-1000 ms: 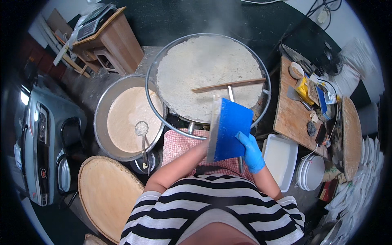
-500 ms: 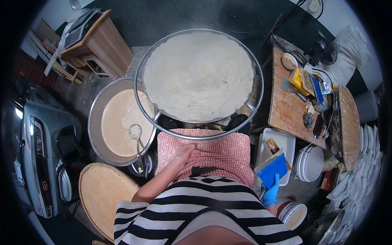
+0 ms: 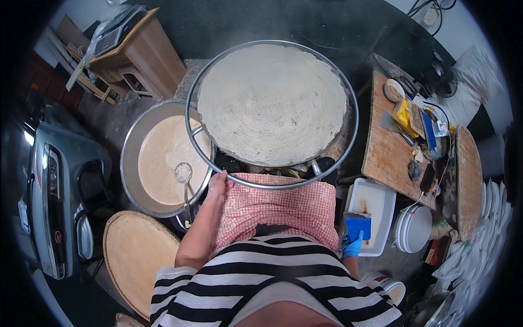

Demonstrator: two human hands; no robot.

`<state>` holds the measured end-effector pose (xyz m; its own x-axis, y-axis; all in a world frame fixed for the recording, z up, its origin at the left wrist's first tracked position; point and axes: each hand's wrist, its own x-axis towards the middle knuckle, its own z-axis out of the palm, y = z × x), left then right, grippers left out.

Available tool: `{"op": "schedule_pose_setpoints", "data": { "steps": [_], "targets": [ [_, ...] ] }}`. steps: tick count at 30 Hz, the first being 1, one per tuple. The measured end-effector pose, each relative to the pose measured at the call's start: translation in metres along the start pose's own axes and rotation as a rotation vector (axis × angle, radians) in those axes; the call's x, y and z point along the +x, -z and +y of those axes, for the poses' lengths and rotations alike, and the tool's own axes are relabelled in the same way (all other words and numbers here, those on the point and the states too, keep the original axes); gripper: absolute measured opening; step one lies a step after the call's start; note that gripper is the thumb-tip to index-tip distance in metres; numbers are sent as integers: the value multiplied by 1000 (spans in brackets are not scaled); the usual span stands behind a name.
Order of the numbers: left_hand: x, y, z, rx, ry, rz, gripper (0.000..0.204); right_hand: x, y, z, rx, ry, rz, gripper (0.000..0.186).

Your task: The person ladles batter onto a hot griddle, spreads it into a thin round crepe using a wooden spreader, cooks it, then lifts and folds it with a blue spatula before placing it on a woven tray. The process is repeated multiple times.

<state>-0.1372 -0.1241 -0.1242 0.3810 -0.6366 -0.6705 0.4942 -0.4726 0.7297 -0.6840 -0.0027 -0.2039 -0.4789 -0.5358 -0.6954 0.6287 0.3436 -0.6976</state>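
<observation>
My left hand [image 3: 217, 186] is closed on the near-left part of a metal ring [image 3: 280, 186] that runs around a round griddle. A thin, pale layer of batter [image 3: 272, 103] with circular streaks covers the griddle. Low on the right, my blue-gloved right hand [image 3: 353, 248] grips a flat blue scraper [image 3: 357, 225], held above the near-left part of a white tray [image 3: 379, 204]. To the left stands a large metal pot [image 3: 129, 174] of cream-coloured batter. A ladle [image 3: 183, 174] rests in it, its handle lying across the near rim.
A round woven tray [image 3: 131, 245] lies at the lower left. On the right, a wooden table [image 3: 381, 147] bears a bowl [image 3: 394, 90], a yellow packet [image 3: 401, 116] and tools. White buckets [image 3: 415, 229] stand below it. A grey machine [image 3: 60, 191] is at far left.
My left hand has moved up from the apron and taken hold of the ring. The ring's spokes have turned clockwise. My right hand has brought the scraper inward, toward my body.
</observation>
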Motion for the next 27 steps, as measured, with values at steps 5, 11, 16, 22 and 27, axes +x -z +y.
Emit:
{"op": "schedule_pose_setpoints", "data": {
  "steps": [5, 11, 16, 22, 27],
  "targets": [
    [10, 11, 12, -37, 5, 15, 19, -27, -3, -8, -83, 7, 101, 46],
    [13, 20, 16, 13, -54, -32, 19, -77, -73, -76, -377, 395, -77, 43],
    [13, 20, 13, 14, -70, -35, 18, -104, -213, -125, -818, 652, -452, 38],
    [9, 16, 9, 49, -77, -24, 17, -120, -367, -106, -1489, 1618, -756, 49],
    [5, 12, 2, 40, -138, -15, 24, -114, -398, -64, -1797, 1624, -690, 42]
  ]
}}
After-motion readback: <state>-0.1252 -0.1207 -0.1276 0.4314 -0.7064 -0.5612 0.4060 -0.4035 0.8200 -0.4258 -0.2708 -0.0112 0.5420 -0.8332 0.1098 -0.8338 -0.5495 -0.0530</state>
